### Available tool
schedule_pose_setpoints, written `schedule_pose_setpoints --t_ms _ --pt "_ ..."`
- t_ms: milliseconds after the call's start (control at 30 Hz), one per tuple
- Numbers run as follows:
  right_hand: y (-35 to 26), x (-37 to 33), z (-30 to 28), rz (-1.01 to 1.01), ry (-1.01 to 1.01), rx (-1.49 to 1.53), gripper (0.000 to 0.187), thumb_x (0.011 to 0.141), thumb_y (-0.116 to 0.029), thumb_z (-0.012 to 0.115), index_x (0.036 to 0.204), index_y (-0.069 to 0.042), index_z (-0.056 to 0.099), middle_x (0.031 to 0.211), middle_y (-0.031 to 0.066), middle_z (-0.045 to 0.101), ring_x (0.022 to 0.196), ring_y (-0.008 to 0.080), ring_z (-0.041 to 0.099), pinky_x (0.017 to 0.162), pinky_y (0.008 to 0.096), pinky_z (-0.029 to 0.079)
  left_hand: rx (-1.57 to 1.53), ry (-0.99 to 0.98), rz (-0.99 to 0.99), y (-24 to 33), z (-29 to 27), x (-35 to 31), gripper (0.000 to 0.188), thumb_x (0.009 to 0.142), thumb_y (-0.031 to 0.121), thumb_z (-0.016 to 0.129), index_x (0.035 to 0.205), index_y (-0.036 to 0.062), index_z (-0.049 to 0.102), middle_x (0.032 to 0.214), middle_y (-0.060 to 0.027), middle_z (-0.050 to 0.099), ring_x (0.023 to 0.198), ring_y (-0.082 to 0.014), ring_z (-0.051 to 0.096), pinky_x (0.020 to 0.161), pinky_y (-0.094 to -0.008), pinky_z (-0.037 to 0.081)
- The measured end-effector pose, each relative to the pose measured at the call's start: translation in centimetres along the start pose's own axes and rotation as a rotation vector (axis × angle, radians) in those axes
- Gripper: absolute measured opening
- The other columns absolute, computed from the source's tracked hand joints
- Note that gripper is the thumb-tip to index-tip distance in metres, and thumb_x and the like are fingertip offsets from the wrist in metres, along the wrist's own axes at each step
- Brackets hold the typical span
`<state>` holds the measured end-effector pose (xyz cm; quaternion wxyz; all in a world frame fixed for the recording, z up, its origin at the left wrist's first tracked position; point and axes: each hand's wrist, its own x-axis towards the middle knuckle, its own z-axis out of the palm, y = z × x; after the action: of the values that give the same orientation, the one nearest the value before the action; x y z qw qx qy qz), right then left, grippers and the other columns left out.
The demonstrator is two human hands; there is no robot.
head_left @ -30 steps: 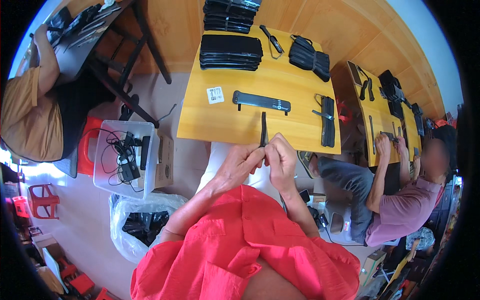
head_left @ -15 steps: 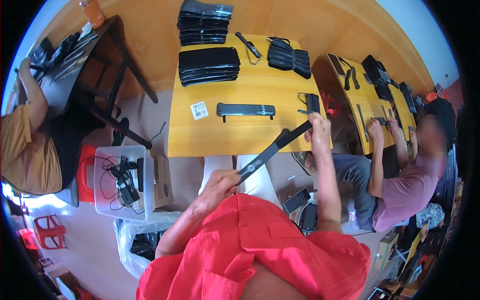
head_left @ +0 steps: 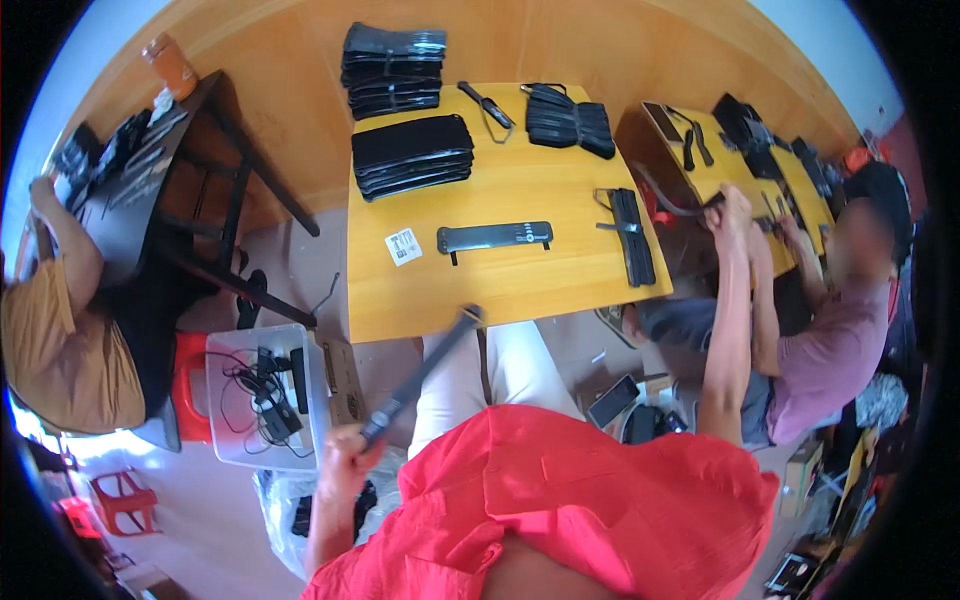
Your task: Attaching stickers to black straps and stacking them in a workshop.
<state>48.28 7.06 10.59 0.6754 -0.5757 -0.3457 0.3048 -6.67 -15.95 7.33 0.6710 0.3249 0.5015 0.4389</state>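
Observation:
My left hand (head_left: 345, 462), low at the left, is closed around one end of a black flat band (head_left: 420, 378). The band slants up to the right, its far end above the gap before the table's front edge, blurred by motion. Out to the right, my raised right hand (head_left: 732, 212) is closed on a thin dark strap (head_left: 672, 205), which curves away to the left of the fist. Between the hands, a flat black printed strip (head_left: 495, 237) lies on the yellow table (head_left: 560, 290) beside a white printed label (head_left: 403, 247). A folded black strap bundle (head_left: 631, 240) rests near the right edge.
Black flat pouches form two stacks (head_left: 412, 155) at the table's back left. A tied black bundle (head_left: 568, 125) and a looped black strap (head_left: 487, 106) lie behind. A co-worker (head_left: 835, 330) sits close on the right. A clear bin (head_left: 262, 400) with cables stands left.
My hands have moved far apart, the left down and leftward, the right up and rightward. The single length stretched between them is now two separate pieces, one in each hand.

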Motion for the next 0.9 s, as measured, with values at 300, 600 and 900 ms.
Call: schedule_pose_setpoints --t_ms 300,600,900 --pt "-6.4 -9.7 6.7 -0.338 -0.500 -0.616 0.030 0.092 -0.022 0.049 0.066 -0.006 0.049 0.052 -0.0028 0.045 0.039 0.0037 0.042 0.039 0.0185 0.030 0.019 0.174 0.145 -3.8 0.9 9.9 0.033 0.091 0.031 0.049 0.068 0.0080 0.052 0.055 0.0031 0.045 0.043 -0.0047 0.036 0.041 -0.0205 0.027" --pt "-4.9 -13.3 5.5 -0.298 -0.627 -0.487 0.009 0.084 -0.005 0.057 0.082 0.002 0.063 0.063 0.0025 0.054 0.046 0.0055 0.049 0.043 0.0195 0.039 -0.037 0.302 -0.197 -7.0 1.7 13.4 0.035 0.090 0.036 0.050 0.085 0.0042 0.063 0.067 -0.0040 0.061 0.054 -0.0103 0.057 0.049 -0.0211 0.044" --pt "-4.3 -19.7 9.3 -0.175 -1.296 -0.528 0.014 0.078 -0.005 0.061 0.091 -0.004 0.064 0.079 0.0112 0.062 0.070 0.0271 0.061 0.062 0.0323 0.049 0.475 0.195 0.623 -1.7 8.8 11.1 0.029 0.079 0.017 0.068 0.103 0.0016 0.062 0.085 -0.0074 0.064 0.068 -0.0088 0.058 0.061 -0.0231 0.045"
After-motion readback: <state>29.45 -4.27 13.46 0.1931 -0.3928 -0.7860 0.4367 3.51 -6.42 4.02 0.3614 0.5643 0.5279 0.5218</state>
